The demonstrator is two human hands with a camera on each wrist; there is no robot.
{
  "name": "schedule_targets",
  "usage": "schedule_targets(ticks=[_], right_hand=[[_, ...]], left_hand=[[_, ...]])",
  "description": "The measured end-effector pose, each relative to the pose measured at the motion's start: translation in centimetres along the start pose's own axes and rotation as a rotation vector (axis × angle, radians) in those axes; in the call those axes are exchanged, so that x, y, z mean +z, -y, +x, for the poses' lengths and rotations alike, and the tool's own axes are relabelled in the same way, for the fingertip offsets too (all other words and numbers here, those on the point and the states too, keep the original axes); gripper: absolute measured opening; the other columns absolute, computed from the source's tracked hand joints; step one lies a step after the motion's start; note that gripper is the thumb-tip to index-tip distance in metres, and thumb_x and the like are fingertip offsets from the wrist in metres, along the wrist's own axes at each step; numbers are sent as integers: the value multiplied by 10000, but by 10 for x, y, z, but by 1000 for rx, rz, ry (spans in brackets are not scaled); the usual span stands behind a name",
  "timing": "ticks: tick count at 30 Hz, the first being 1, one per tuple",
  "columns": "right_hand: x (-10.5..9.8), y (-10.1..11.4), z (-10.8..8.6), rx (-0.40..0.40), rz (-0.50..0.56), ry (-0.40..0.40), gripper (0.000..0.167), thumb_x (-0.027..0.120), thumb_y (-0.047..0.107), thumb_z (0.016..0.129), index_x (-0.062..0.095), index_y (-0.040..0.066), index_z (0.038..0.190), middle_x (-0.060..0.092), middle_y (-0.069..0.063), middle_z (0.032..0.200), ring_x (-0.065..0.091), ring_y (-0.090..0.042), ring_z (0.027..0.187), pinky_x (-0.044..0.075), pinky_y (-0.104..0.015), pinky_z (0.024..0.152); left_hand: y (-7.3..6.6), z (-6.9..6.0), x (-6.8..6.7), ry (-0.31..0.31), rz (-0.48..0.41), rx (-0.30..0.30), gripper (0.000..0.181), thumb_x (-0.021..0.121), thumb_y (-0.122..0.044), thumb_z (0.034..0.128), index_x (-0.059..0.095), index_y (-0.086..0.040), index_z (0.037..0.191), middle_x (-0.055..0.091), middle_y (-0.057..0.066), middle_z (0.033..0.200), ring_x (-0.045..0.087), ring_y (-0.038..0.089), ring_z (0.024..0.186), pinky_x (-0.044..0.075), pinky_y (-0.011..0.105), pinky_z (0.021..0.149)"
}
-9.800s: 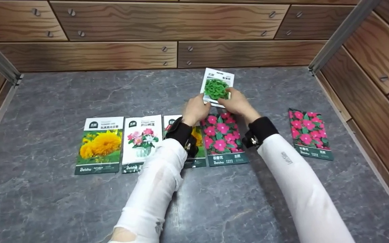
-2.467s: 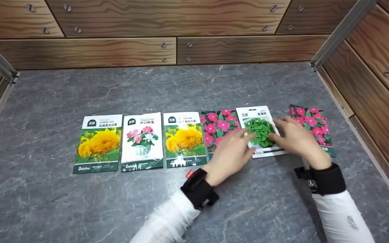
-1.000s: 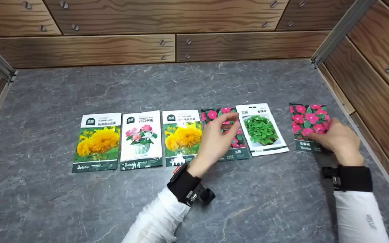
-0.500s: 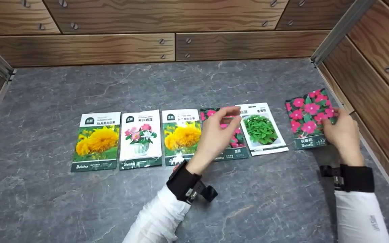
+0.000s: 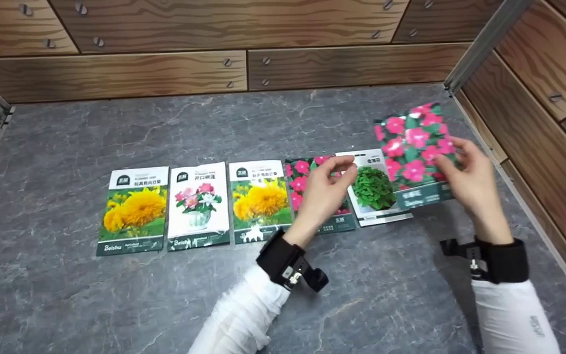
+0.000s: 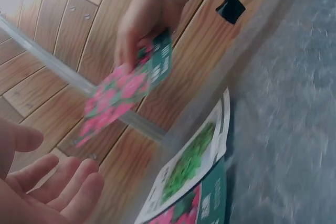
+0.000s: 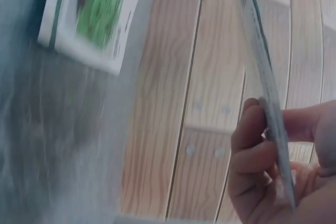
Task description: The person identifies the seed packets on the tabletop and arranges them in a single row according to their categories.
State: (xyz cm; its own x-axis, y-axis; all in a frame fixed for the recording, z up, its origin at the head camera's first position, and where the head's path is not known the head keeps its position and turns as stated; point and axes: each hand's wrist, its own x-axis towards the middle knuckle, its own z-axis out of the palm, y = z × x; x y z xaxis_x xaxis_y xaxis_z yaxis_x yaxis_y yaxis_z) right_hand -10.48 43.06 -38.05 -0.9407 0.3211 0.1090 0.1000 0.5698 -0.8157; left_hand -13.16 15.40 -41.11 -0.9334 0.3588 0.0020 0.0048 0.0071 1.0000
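In the head view my right hand [image 5: 474, 182] pinches a seed packet with pink flowers [image 5: 413, 142] by its right edge, thumb in front. The packet is lifted off the surface and overlaps the green-leaf seed packet [image 5: 372, 189] from above. Seen from the right wrist, the held packet [image 7: 268, 72] is edge-on between thumb and curled fingers. My left hand [image 5: 326, 191] hovers over a second pink-flower packet [image 5: 297, 183], partly hiding it. Its fingers are loosely bent with nothing between them, as the left wrist view of the left hand [image 6: 52, 182] also shows.
Left of the hands lie a yellow-flower packet [image 5: 261, 201], a packet with flowers in a bowl [image 5: 198, 206] and another yellow-flower packet [image 5: 133, 209], side by side. They rest on a grey marbled surface [image 5: 165, 305]. Wood-patterned walls [image 5: 155, 73] stand behind and at the sides.
The green-leaf packet went from the back into the row, and both hands let it go. My right hand then took the rightmost pink-flower packet, raised it and carried it left.
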Motion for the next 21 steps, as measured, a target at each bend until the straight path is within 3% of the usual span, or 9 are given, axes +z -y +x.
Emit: schedule_targets(ticks=[9,15,21], right_hand=[[22,20,-12,-68,146,40,474,616,97,1049,483,-61,1476,704,311,916,690,68,763,595,-131,661],[25,25,-17,-77,236,86,454,616,97,1051,486,-31,1467,748,250,950,721,32,777,602,-150,653],[27,26,-20,-80,243,116,455,601,113,1063,479,-38,1475,753,264,985,744,25,801,626,-177,671]], left_hand=[[3,1,27,-44,-110,-63,447,574,-275,1096,535,-133,1518,664,115,1414,717,255,1214,577,214,947],[0,2,37,-72,-118,-90,482,621,-268,1072,531,-114,1520,674,126,1410,746,212,1146,604,207,835],[1,2,40,-66,-110,-103,478,624,-174,1065,518,-60,1517,669,170,1386,767,232,1037,645,279,831]])
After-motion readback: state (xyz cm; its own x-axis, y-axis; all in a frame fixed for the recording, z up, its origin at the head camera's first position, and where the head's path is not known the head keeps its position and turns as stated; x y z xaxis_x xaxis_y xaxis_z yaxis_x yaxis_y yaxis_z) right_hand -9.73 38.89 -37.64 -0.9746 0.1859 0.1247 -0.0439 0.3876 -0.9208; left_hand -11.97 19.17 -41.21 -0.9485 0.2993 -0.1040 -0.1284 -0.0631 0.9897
